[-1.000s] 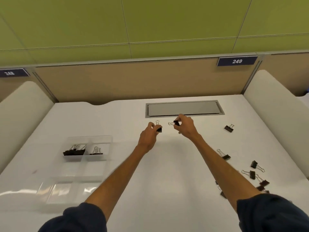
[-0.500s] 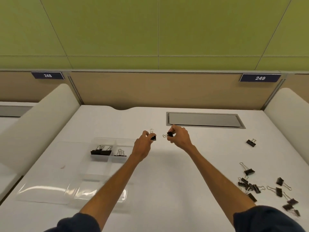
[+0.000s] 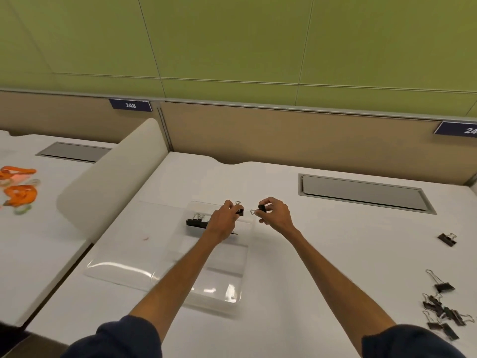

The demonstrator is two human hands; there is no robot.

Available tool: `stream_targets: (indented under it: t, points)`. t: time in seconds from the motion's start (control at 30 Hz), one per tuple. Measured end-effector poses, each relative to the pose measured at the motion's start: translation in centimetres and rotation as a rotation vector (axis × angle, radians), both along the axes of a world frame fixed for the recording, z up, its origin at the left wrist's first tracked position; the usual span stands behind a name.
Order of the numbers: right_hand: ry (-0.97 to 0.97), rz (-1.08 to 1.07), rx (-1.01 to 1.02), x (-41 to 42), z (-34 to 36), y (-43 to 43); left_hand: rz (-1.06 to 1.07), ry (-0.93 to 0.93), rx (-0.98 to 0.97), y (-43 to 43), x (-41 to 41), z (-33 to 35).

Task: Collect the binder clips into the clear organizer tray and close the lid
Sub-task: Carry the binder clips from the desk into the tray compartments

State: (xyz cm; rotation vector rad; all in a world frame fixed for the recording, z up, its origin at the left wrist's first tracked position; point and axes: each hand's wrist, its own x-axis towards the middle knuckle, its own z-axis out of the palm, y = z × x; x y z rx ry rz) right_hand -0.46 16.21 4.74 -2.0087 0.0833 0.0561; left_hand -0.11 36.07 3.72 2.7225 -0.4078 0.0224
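My left hand (image 3: 224, 223) pinches a black binder clip (image 3: 240, 211) over the far end of the clear organizer tray (image 3: 222, 285). Just to its right, my right hand (image 3: 275, 215) pinches a second black binder clip (image 3: 261, 209) above the tray's far right corner. Several clips (image 3: 196, 223) lie in the tray's far left compartment, partly hidden by my left hand. The tray's clear lid (image 3: 121, 267) lies open flat to the left. Several loose clips (image 3: 442, 310) are heaped at the right, and one lone clip (image 3: 447, 239) lies farther back.
A grey cable hatch (image 3: 364, 193) is set into the white desk (image 3: 322, 254) at the back right. A white rounded divider (image 3: 113, 177) stands left of the tray. Orange lanyards (image 3: 19, 187) lie on the neighbouring desk. Tan partition behind.
Both hands, each with its clip, have come left from the desk's middle to above the tray's far end. The camera has turned left, so the loose clips sit further right.
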Motion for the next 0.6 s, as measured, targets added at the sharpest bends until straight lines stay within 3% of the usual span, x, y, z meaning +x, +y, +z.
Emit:
stream_targets:
  t: [0.17,0.37,0.6]
  points:
    - [-0.069,0.076,-0.055,0.7,-1.0,3.1,0.032,0.002,0.023,3.3,0.2,-0.8]
    - [-0.115,0.146,-0.332,0.5,-1.8,5.4,0.018,-0.002,-0.006,4.7,0.3,-2.1]
    - [-0.097,0.274,-0.56,0.2,-2.9,5.8,-0.026,0.066,0.108,5.0,0.0,-3.2]
